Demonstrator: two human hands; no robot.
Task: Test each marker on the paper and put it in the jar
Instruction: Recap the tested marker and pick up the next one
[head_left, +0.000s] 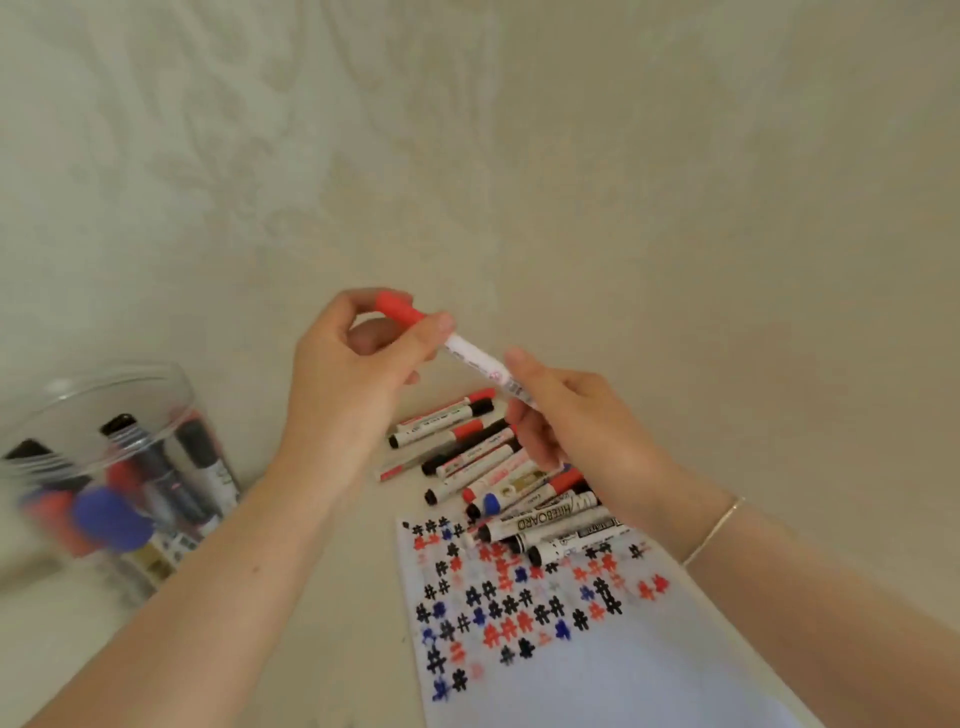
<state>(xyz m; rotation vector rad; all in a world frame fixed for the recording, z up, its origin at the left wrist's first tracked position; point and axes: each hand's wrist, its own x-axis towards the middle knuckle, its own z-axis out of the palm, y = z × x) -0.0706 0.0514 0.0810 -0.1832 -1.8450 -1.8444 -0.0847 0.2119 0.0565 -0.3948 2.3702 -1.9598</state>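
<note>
Fingers of our left hand (358, 364) curl round the red cap (400, 307) while our right hand (566, 421) grips the white barrel of the marker (475, 358), held in the air above the pile of markers (498, 467). We judge this the uncapping or recapping step, and cannot tell which. Next comes either a test stroke on the paper (597, 665) or a drop into the jar (104, 467) at our left.

Jar (111, 467) at left; marker pile (498, 478) right, overlapping paper's (571, 675) far edge.

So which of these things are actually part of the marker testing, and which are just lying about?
Part of the job:
- red-capped marker, held in both hands, left hand, right hand
- marker pile
- paper
- jar

Just there:
- bracelet
- patterned tablecloth
</note>
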